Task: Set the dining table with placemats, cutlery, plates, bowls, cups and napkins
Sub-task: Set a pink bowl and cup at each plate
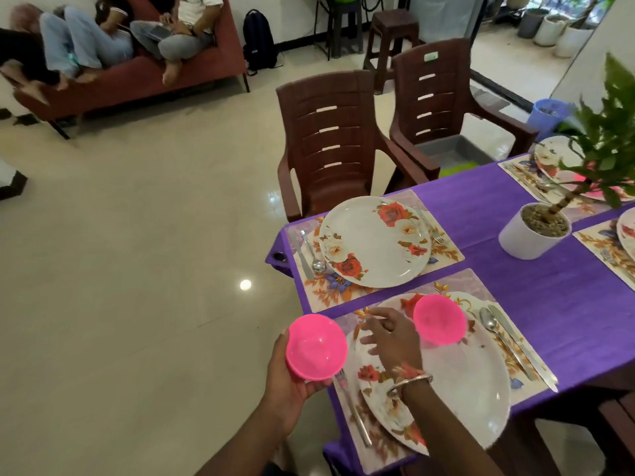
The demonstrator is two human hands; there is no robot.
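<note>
My left hand [292, 386] holds a pink bowl [316, 347] from below, just off the table's near left edge. A second pink bowl [439, 319] stands on the near floral plate [474, 383]. My right hand [391, 338] hovers over that plate, fingers relaxed and spread, just left of the second bowl and holding nothing. The plate lies on a floral placemat [457, 281], with a fork [354, 410] on its left and a spoon [489, 321] and knife [522, 348] on its right. Farther back, another floral plate [374, 240] has no bowl on it.
A purple cloth [515, 218] covers the table. A white potted plant [532, 231] stands mid-table, with more place settings [553, 159] at the far right. Two brown plastic chairs [330, 139] stand behind the table. People sit on a red sofa [137, 77] across the tiled floor.
</note>
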